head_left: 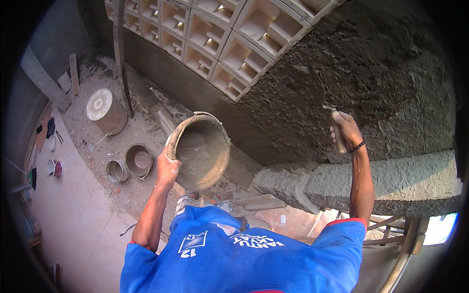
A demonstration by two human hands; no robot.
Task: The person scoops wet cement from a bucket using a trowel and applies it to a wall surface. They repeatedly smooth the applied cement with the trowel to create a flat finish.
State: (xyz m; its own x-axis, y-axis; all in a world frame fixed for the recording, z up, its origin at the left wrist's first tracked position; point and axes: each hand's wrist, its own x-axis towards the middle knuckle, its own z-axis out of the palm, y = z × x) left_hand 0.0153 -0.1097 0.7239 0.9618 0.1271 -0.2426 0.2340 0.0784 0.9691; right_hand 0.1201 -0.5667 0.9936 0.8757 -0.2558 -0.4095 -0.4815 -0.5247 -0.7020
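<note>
My left hand [168, 168] grips the rim of a mortar-smeared bucket [222, 163], which is tilted so that its inside shows; grey wet mortar [198, 149] coats the bottom. My right hand [346, 131] is wrapped round the wooden handle of a trowel [337, 126], held up close against the wall. The trowel's blade is hard to make out against the dark mortar. Rough, wet mortar [391, 83] covers the wall around it, drier and lighter toward the right. Left of this patch is a panel of pale ventilation blocks [210, 34].
A rough concrete ledge [361, 183] runs below the wall at right. On the littered floor stand an upturned large bucket [110, 115] and two smaller buckets [139, 161]. A wooden post [119, 58] rises behind them. Bamboo and timber poles [408, 244] are at lower right.
</note>
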